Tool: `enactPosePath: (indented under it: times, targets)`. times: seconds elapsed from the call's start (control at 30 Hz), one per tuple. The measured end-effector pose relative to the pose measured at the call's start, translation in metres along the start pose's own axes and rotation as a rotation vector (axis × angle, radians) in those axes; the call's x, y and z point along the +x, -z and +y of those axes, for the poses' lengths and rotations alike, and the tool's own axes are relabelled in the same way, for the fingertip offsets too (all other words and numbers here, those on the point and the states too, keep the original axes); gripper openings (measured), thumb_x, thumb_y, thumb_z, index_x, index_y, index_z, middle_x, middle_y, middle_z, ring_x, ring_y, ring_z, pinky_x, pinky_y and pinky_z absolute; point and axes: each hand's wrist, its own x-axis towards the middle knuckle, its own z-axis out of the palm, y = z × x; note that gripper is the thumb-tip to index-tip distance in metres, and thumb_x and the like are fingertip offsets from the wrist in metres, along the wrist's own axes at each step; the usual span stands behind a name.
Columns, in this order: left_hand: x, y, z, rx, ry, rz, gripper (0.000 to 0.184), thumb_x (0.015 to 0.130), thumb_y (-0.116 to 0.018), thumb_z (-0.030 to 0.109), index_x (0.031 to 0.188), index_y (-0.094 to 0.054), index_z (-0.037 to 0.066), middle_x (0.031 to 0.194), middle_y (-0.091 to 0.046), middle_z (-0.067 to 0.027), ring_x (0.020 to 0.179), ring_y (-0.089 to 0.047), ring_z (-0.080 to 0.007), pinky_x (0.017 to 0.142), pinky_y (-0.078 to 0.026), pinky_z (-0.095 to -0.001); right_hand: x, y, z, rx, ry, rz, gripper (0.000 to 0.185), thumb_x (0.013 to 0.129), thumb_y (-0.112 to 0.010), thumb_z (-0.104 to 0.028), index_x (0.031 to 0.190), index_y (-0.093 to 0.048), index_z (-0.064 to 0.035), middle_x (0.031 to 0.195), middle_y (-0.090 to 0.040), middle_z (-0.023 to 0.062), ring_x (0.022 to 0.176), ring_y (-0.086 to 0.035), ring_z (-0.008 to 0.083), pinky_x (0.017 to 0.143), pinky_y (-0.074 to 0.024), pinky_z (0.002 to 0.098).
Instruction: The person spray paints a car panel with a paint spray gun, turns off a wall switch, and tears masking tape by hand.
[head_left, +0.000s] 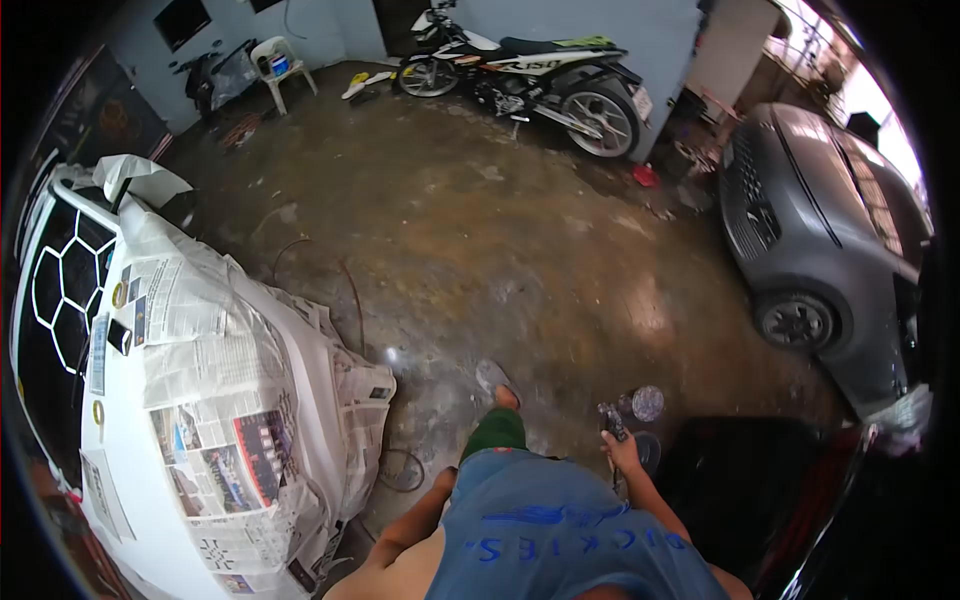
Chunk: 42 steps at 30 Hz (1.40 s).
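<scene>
My right hand (625,452) is wrapped round a dark metallic tool that looks like a spray gun (612,422), held out to the right of my body. Beside it are a round speckled cup or tin (648,403) and a clear round container (649,452); whether either is joined to the tool I cannot tell. Down by my thigh hangs my left hand (445,482), small and dark in view, its fingers not clear. Nearest to that side is a white car covered in taped newspaper (215,360).
A thin hose (355,300) lies on the wet-looking concrete floor (480,260). A grey car (800,200) stands at right, a dark glossy panel (740,490) close on my right. Against the back wall are a motorcycle (520,75) and a plastic chair (282,72) with a bucket (279,64).
</scene>
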Motion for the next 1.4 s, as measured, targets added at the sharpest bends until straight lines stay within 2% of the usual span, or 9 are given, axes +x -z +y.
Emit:
enactPosePath:
  times: [0.17,0.27,0.4,0.5,0.57,0.87,1.1,1.2,1.4]
  targets:
    - [0.127,0.095,0.071,-0.087,0.102,0.144,0.049,0.094,-0.056,0.038,0.121,-0.064,-0.002,0.117,-0.066,-0.0302,0.112,-0.063,-0.0463,0.096,-0.05,-0.0505,0.103,-0.031,-0.105,-0.102,0.113,-0.09,0.037,0.09,-0.076,-0.023,0.116,-0.064,-0.0005,0.085,-0.066,0.0048,0.069,-0.065,0.0138,0.065,-0.0534,0.0291]
    - [0.199,0.168,0.155,-0.1,-0.206,0.401,0.044,0.096,-0.058,0.031,0.127,-0.059,-0.001,0.11,-0.069,-0.0276,0.107,-0.065,-0.0451,0.091,-0.052,-0.05,0.136,-0.053,-0.2,-0.251,0.124,-0.14,0.038,0.088,-0.076,-0.02,0.121,-0.066,-0.0037,0.086,-0.068,0.0053,0.072,-0.065,0.0143,0.069,-0.0531,0.03]
    - [0.221,0.282,0.355,-0.363,-0.198,-0.059,0.086,0.094,-0.067,0.045,0.153,-0.029,-0.005,0.123,-0.068,-0.0189,0.11,-0.065,-0.0285,0.093,-0.052,-0.0389,0.199,-0.082,-0.288,-0.236,0.253,-0.254,0.05,0.086,-0.075,-0.017,0.134,-0.063,-0.0092,0.085,-0.069,0.0053,0.074,-0.065,0.0137,0.074,-0.0532,0.0305]
    - [0.29,0.288,0.433,-0.628,-0.383,-0.348,0.09,0.093,-0.068,0.053,0.156,-0.028,0.004,0.126,-0.066,-0.0101,0.11,-0.062,-0.0227,0.088,-0.051,-0.0343,0.258,-0.097,-0.356,-0.316,0.272,-0.321,0.057,0.086,-0.075,-0.015,0.141,-0.059,-0.0116,0.097,-0.071,0.012,0.083,-0.069,0.0211,0.079,-0.0545,0.0352]
    - [0.343,0.298,0.482,-0.624,-0.346,-0.457,0.089,0.091,-0.069,0.056,0.156,-0.028,0.011,0.126,-0.064,-0.0067,0.108,-0.059,-0.0195,0.082,-0.049,-0.0328,0.304,-0.098,-0.402,-0.478,0.587,-0.276,0.054,0.085,-0.073,-0.012,0.138,-0.061,-0.0108,0.112,-0.068,0.0172,0.092,-0.07,0.0295,0.084,-0.0545,0.0396]
    - [0.48,0.439,0.681,-1.043,-0.26,-0.247,0.076,0.089,-0.073,0.055,0.146,-0.042,0.015,0.114,-0.063,0.0002,0.102,-0.055,-0.0101,0.085,-0.045,-0.0299,0.515,-0.082,-0.654,-0.806,0.849,-0.347,0.033,0.084,-0.065,-0.004,0.116,-0.067,-0.0038,0.135,-0.052,0.022,0.109,-0.063,0.0455,0.09,-0.0535,0.0504]
    - [0.585,0.518,0.735,-1.529,-0.246,0.149,0.041,0.095,-0.071,0.039,0.128,-0.061,0.017,0.116,-0.064,0.0049,0.108,-0.057,-0.0111,0.086,-0.046,-0.0306,0.618,-0.143,-0.786,-1.057,1.021,-0.478,0.034,0.085,-0.062,-0.005,0.119,-0.065,-0.0028,0.136,-0.048,0.0221,0.099,-0.066,0.0466,0.087,-0.0536,0.0537]
    - [0.623,0.561,0.75,-1.526,-0.328,0.49,0.034,0.098,-0.068,0.037,0.125,-0.061,0.018,0.113,-0.065,0.0025,0.107,-0.059,-0.0141,0.087,-0.049,-0.0339,0.666,-0.178,-0.82,-1.005,1.155,-0.504,0.044,0.086,-0.064,-0.008,0.13,-0.059,-0.0026,0.144,-0.042,0.0218,0.109,-0.062,0.0464,0.094,-0.052,0.052]
    - [0.752,0.658,0.706,-1.657,-0.331,0.646,0.023,0.1,-0.062,0.032,0.115,-0.057,0.015,0.106,-0.067,-0.0062,0.105,-0.062,-0.0223,0.087,-0.051,-0.0477,0.762,-0.135,-0.931,-0.898,1.231,-0.379,0.057,0.089,-0.069,-0.018,0.142,-0.052,-0.0059,0.152,-0.041,0.0224,0.129,-0.051,0.0445,0.109,-0.042,0.0512]
